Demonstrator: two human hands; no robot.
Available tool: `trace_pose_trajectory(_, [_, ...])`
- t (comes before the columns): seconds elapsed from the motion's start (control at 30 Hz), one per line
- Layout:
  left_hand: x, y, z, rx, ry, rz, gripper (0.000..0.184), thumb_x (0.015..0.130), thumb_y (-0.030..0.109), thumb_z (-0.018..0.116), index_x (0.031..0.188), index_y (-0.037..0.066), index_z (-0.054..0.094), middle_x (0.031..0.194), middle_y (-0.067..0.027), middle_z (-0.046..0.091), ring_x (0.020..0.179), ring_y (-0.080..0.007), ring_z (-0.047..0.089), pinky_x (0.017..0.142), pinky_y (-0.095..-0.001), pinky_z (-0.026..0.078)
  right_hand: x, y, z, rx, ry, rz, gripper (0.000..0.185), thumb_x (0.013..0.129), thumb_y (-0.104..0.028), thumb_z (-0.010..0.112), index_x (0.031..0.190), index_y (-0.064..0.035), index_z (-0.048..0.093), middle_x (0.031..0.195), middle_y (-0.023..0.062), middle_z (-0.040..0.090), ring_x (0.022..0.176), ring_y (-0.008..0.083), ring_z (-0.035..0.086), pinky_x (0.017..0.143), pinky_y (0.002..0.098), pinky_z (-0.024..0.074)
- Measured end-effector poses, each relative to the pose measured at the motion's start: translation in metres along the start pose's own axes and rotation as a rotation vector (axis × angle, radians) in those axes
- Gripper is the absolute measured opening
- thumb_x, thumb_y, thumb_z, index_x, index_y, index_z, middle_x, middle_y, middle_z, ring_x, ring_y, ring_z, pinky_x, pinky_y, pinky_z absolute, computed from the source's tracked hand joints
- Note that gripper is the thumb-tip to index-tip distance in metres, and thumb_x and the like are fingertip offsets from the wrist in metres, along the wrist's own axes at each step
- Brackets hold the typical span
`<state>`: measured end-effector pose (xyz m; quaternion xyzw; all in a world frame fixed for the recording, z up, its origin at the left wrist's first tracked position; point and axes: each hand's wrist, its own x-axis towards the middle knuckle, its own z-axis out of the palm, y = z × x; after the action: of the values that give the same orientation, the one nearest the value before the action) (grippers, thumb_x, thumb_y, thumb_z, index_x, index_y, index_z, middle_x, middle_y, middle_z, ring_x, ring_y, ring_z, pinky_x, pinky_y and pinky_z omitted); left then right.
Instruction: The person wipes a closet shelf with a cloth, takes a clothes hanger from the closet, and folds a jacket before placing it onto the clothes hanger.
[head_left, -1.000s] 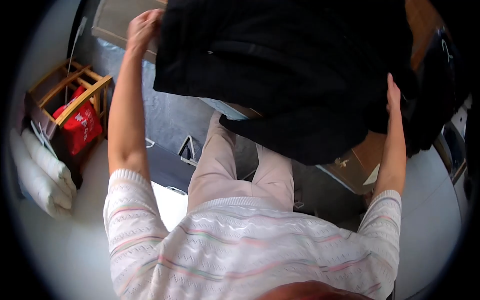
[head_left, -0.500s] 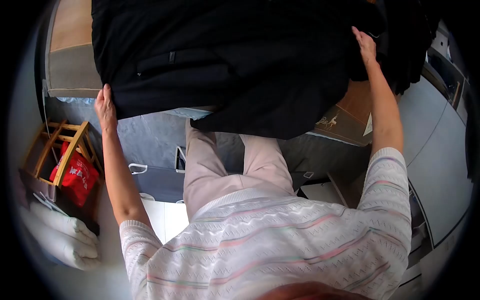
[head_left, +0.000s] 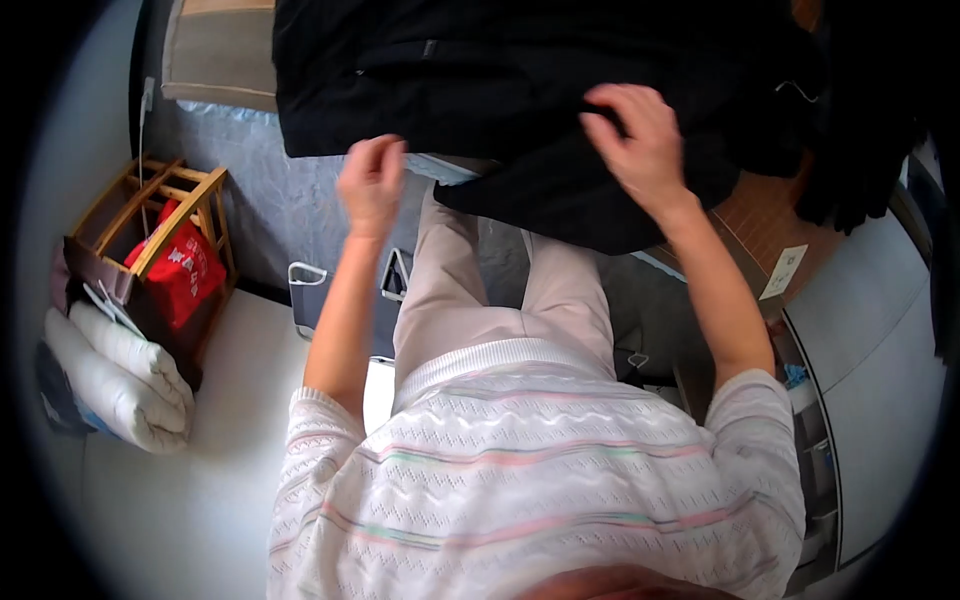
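Observation:
A black jacket [head_left: 480, 100] with a zipped pocket [head_left: 425, 62] is spread over the raised surface in front of me, its lower edge hanging over the front. My left hand [head_left: 372, 187] is just below the jacket's left hem, fingers loosely bent, with nothing visible in it. Over the right part of the jacket hovers my right hand [head_left: 642, 145], thumb and fingers apart and slightly blurred. Whether it touches the cloth I cannot tell.
A tan mat [head_left: 225, 60] shows under the jacket at the left. On the left stand a wooden stool frame [head_left: 195, 185] with a red bag [head_left: 182, 270] and a rolled white quilt [head_left: 115, 375]. More dark clothing [head_left: 865, 120] hangs at the right, above a pale cabinet top [head_left: 860, 330].
My hands have let go of the jacket's left edge and right side. Both have moved inward, the right hand also nearer to me. The view has shifted, and the jacket remains spread out.

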<state>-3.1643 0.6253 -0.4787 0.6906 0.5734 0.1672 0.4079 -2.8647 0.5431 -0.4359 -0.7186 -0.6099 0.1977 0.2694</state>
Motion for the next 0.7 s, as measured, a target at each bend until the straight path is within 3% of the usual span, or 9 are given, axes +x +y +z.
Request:
trace_pose_trajectory(0.1, [0.018,0.028,0.034,0.001,0.018,0.231,0.016,0.079,0.002,0.059,0.095,0.004,0.062,0.080,-0.0063,0.058,0.065,-0.0125,0.057,0.060,-0.0230,0.046,0.033,-0.024,0.056,-0.159,-0.017,-0.052,0.041,0.067,-0.022,0.069,0.105,-0.0150,0.056,0.115,0.0012,0.050,0.111,0.0219,0.042,0.091,0.0413,0.0280])
trace_pose_trajectory(0.2, [0.045,0.043,0.049,0.156,0.071,0.536,0.022,0.071,0.001,0.059,0.091,0.008,0.064,0.088,-0.0061,0.060,0.084,-0.0259,0.056,0.072,-0.0335,0.046,0.070,-0.045,0.070,-0.369,0.059,-0.180,0.041,0.075,-0.010,0.058,0.115,-0.0097,0.050,0.122,0.0099,0.047,0.115,0.0258,0.041,0.093,0.0489,0.0337])
trace_pose_trajectory(0.27, [0.044,0.030,0.054,0.403,0.014,0.580,0.023,0.069,-0.001,0.059,0.089,0.008,0.064,0.093,-0.0052,0.060,0.084,-0.0260,0.056,0.072,-0.0346,0.046,0.079,-0.025,0.094,-0.446,-0.022,-0.214,0.045,0.069,-0.010,0.061,0.112,-0.0097,0.051,0.123,0.0088,0.045,0.117,0.0261,0.037,0.094,0.0518,0.0294])
trace_pose_trajectory(0.4, [0.006,0.015,0.035,0.284,-0.178,0.363,0.026,0.067,0.002,0.059,0.092,0.007,0.062,0.098,-0.0068,0.058,0.091,-0.0268,0.053,0.078,-0.0369,0.044,0.090,-0.014,0.080,-0.237,-0.142,-0.136,0.053,0.063,-0.011,0.062,0.115,-0.0090,0.049,0.122,0.0070,0.047,0.116,0.0250,0.039,0.093,0.0432,0.0310])
trace_pose_trajectory(0.43, [-0.012,0.018,0.032,0.203,-0.295,0.276,0.028,0.066,0.003,0.060,0.094,0.007,0.062,0.099,-0.0078,0.058,0.093,-0.0272,0.053,0.080,-0.0374,0.043,0.089,-0.020,0.071,-0.286,-0.008,-0.290,0.036,0.069,-0.016,0.063,0.103,-0.0040,0.058,0.104,0.0093,0.058,0.097,0.0235,0.053,0.081,0.0365,0.0401])
trace_pose_trajectory(0.53, [-0.049,0.020,0.062,-0.028,-0.391,0.247,0.033,0.066,0.007,0.062,0.098,0.005,0.060,0.097,-0.0122,0.057,0.096,-0.0300,0.052,0.085,-0.0388,0.041,0.063,-0.016,0.057,0.001,-0.126,-0.192,0.033,0.073,-0.012,0.063,0.106,-0.0106,0.058,0.106,0.0046,0.059,0.101,0.0220,0.054,0.084,0.0319,0.0403])
trace_pose_trajectory(0.57, [-0.054,0.019,0.073,-0.002,-0.423,0.200,0.037,0.066,0.013,0.064,0.102,0.004,0.059,0.098,-0.0150,0.058,0.095,-0.0319,0.053,0.084,-0.0389,0.043,0.053,-0.022,0.048,0.054,-0.130,-0.164,0.028,0.075,-0.006,0.060,0.103,-0.0063,0.059,0.098,0.0072,0.062,0.091,0.0220,0.059,0.076,0.0284,0.0460])
trace_pose_trajectory(0.6, [-0.057,0.012,0.082,0.066,-0.509,0.148,0.039,0.066,0.016,0.065,0.102,0.003,0.059,0.098,-0.0156,0.058,0.094,-0.0321,0.053,0.083,-0.0391,0.043,0.039,-0.026,0.040,0.159,-0.117,-0.084,0.022,0.073,-0.008,0.059,0.095,-0.0084,0.060,0.089,0.0062,0.062,0.083,0.0239,0.059,0.073,0.0328,0.0465])
trace_pose_trajectory(0.7, [-0.052,-0.004,0.096,0.215,-0.807,-0.007,0.047,0.064,0.032,0.068,0.098,0.001,0.062,0.097,-0.0187,0.059,0.092,-0.0329,0.055,0.081,-0.0387,0.044,-0.023,-0.026,0.006,0.303,-0.207,0.300,0.010,0.078,-0.004,0.059,0.087,-0.0034,0.062,0.080,0.0075,0.063,0.071,0.0139,0.061,0.062,0.0239,0.0471])
